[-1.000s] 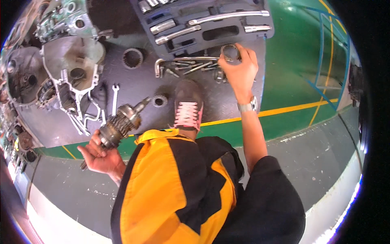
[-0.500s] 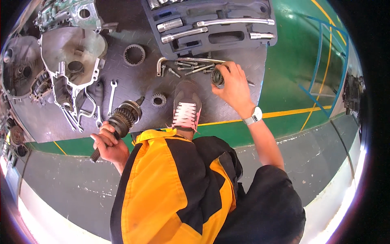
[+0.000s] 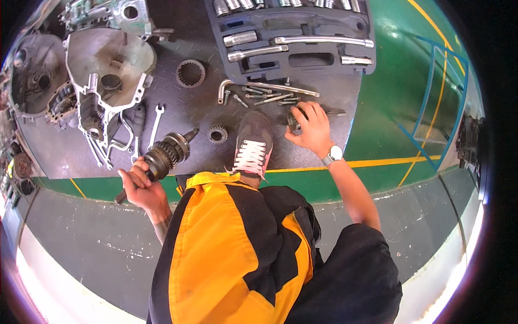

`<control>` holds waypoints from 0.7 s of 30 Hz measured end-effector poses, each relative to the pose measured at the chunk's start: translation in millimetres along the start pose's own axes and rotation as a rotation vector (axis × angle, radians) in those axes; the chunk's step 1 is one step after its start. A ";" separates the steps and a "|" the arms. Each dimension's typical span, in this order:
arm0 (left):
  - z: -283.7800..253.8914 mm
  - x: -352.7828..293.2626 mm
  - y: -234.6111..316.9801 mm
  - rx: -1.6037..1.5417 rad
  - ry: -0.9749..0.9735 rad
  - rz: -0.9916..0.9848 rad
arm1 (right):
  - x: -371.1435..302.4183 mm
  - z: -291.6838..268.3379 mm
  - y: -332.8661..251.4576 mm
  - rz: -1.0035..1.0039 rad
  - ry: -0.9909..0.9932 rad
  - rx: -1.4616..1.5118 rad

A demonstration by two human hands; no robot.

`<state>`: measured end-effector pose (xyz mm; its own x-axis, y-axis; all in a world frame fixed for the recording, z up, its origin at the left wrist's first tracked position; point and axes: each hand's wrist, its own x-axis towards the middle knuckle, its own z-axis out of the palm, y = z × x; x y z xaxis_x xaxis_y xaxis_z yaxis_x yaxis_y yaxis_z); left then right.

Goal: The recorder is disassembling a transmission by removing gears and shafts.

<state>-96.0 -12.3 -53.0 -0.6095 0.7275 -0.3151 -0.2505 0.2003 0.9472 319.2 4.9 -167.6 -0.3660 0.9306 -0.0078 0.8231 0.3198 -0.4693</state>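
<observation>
My left hand (image 3: 144, 190) is closed around the splined end of a gear shaft (image 3: 169, 153), held tilted above the near edge of the dark plate with its thin tip pointing away to the right. In the fingers of my right hand (image 3: 314, 129) is a dark gear ring (image 3: 293, 124), partly hidden by the fingers, low over the plate; whether it touches the plate I cannot tell. A small gear (image 3: 218, 135) lies flat between the left hand's shaft and my shoe. Farther back rests a larger internally toothed ring (image 3: 190, 73).
My shoe (image 3: 252, 141) stands on the dark plate (image 3: 178, 119). Behind it are several bolts (image 3: 270, 97) and an L-shaped bar (image 3: 222, 90). A socket-set case (image 3: 310, 59) lies at the back, metal housings (image 3: 108, 59) and a wrench (image 3: 156, 125) at the left, a blue frame (image 3: 426, 97) at the right.
My right hand has come a little nearer to me with the gear ring, which has turned so its open face shows less. The view has shifted slightly; the left hand still grips the shaft.
</observation>
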 end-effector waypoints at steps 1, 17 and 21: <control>1.6 0.4 -0.4 0.010 -0.020 0.000 | 1.3 -0.1 1.7 -0.004 0.004 0.005; -3.4 -1.2 -9.3 -0.054 -0.059 0.049 | 13.6 -27.9 -20.8 0.184 0.100 0.400; -9.4 -4.1 -16.8 -0.086 -0.107 0.101 | -0.2 -35.5 -26.4 0.552 0.237 1.075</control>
<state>-96.3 -24.8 -68.1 -0.5527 0.8076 -0.2055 -0.2582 0.0685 0.9636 312.9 2.6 -123.8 0.0977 0.9397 -0.3278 0.0254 -0.3316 -0.9431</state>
